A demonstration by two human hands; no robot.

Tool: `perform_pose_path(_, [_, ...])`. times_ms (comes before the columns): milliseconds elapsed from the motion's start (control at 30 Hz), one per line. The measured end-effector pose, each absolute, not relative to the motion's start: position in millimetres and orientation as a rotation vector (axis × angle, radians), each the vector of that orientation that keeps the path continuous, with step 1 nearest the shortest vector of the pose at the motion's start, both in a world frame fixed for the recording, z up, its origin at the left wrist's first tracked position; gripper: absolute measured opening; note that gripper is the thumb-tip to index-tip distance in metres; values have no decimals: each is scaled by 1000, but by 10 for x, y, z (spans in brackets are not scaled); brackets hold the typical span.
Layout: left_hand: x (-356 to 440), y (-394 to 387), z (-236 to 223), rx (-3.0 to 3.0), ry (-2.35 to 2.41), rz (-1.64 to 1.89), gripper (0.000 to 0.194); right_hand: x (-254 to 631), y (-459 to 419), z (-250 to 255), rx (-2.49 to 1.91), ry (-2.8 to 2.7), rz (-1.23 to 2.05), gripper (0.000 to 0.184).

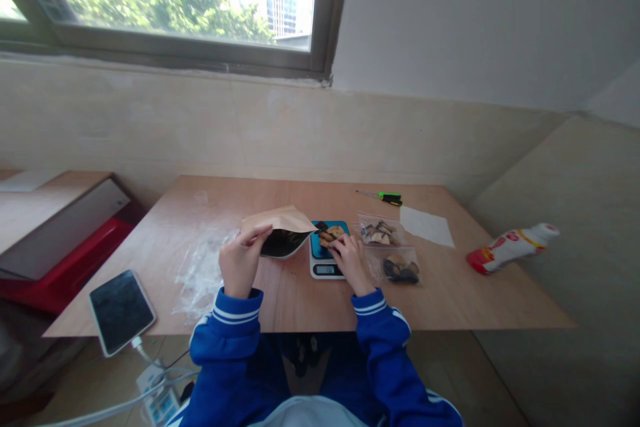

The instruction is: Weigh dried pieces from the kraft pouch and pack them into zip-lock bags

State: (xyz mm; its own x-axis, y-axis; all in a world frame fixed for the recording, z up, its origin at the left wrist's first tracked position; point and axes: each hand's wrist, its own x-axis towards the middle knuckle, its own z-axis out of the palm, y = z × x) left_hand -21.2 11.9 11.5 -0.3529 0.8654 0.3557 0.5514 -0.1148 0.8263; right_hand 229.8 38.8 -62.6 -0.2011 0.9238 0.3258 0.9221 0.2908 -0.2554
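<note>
My left hand (240, 260) pinches the rim of a brown kraft paper pouch (280, 216), whose mouth gapes toward me and shows a dark inside. Right of the pouch is a small kitchen scale (315, 268) with a blue top, a white front and a lit display too small to read. Dried brown slices (330, 235), perhaps mushroom, are piled on its top. The fingers of my right hand (351, 260) close on slices at the pile's right side; the fingertips are partly hidden among them. The pouch's right corner reaches the scale's left edge.
Two clear bags of dried slices, an upper bag (381, 232) and a lower bag (401, 268), lie right of the scale. Behind are a screwdriver (387, 197) and white paper (427, 225). A bottle (513, 248) stands right; crumpled plastic (203, 273) and a cabled tablet (123, 310) lie left.
</note>
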Motion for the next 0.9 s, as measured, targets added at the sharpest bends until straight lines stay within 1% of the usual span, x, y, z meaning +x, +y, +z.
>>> perform_pose_path(100, [-236,88,93,1567,1816,1475,16,2287,373,-607,-1670,-2166,26,22])
perform_pose_path(167, [-235,79,79,1572,1811,1473,17,2272,287,-489,-1543,-2057,92,26])
perform_pose_path(233, [-212,82,67,1580,1819,1466,17,2212,150,-288,-1322,-1913,221,28])
perform_pose_path(300, [-173,86,59,1595,1821,1458,17,2091,2,-57,-1079,-1829,434,28])
perform_pose_path(367, [-133,79,52,1619,1802,1454,16,1917,-111,128,-876,-1867,632,30])
perform_pose_path(433, [-107,54,43,1639,1782,1446,15,1721,-171,216,-798,-1949,738,35])
perform_pose_path(633, [-121,-43,-11,1626,1833,1377,15,1330,-289,96,-753,-2103,835,42])
perform_pose_path(767, [-139,-39,-44,1616,1743,1416,16,1345,-364,-28,-881,-2042,842,43])
perform_pose_path(900, [-130,-34,-47,1641,1728,1382,16,1376,-315,-102,-943,-1918,834,44])
